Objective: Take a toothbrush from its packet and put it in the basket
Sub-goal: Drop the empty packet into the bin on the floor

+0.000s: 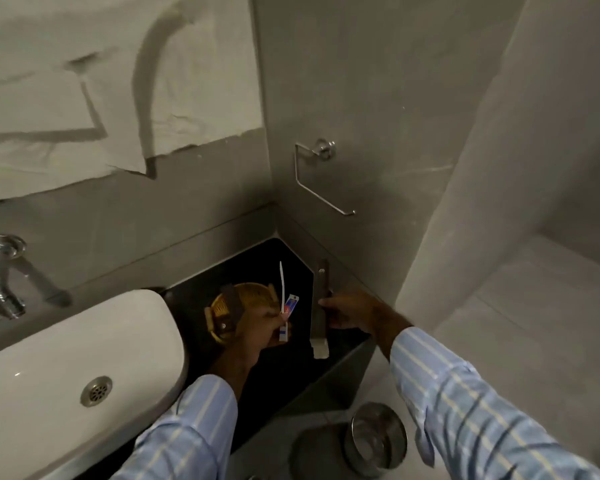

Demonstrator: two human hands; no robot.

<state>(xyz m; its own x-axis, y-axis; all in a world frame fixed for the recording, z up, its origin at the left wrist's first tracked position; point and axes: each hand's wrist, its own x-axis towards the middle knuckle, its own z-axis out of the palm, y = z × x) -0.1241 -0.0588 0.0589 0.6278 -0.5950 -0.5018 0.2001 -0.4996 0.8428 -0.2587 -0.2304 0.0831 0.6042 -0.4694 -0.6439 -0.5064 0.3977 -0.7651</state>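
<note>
Left hand [257, 323], just right of the basket [238, 306], closed on toothbrush [282, 285] and packet [290, 308]; brush upright, pointing away. Right hand [347, 311] farther right, gripping a dark bar [321, 299].

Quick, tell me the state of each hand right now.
Left hand: closed on the toothbrush and its packet.
Right hand: gripping a dark upright panel.

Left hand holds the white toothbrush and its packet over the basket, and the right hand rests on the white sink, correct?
Not quite. In the head view the right hand grips the dark flat object on the black counter, not the sink. The left hand does hold the toothbrush and packet by the basket.
</note>
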